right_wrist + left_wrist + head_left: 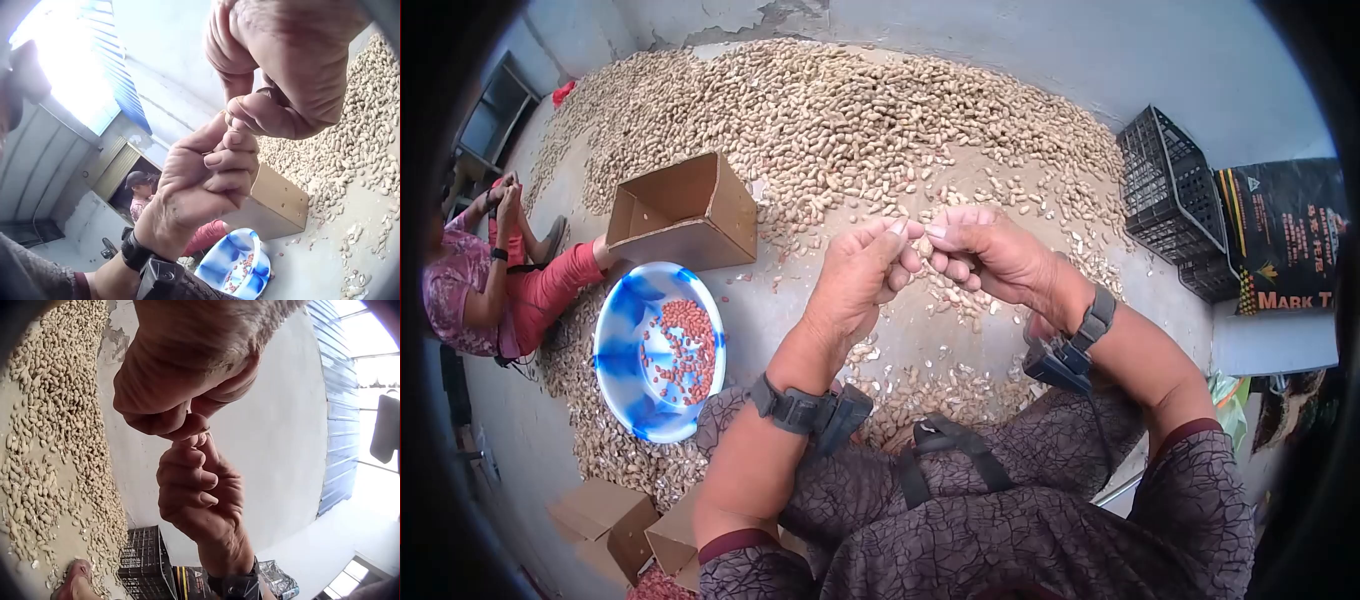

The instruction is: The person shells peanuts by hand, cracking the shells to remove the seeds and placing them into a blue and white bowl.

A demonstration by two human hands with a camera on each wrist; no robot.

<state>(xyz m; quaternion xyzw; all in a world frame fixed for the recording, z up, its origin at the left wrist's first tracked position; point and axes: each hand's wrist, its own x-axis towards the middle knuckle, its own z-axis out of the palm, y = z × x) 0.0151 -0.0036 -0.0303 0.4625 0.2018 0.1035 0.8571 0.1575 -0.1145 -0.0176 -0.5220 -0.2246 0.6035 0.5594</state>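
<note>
Both hands meet fingertip to fingertip above the floor. A peanut in its shell [924, 246] shows between them, pinched by the thumb and curled fingers of the right hand [1000, 255]. The left hand [855, 275] has its thumb and forefinger pressed together at the same spot, touching the right fingertips. In the left wrist view a small piece of the peanut [202, 439] peeks out where the fingers meet; most of it is hidden. The right wrist view shows the left hand [200, 181] with fingers curled in.
A large heap of peanuts [830, 120] lies along the wall. At left are a cardboard box [710, 225] and a blue-and-white basin [612, 340] with red kernels [685, 325]. Another person [480, 290] sits beyond. Black crates [1165, 190] and a black sack [1290, 235] stand right.
</note>
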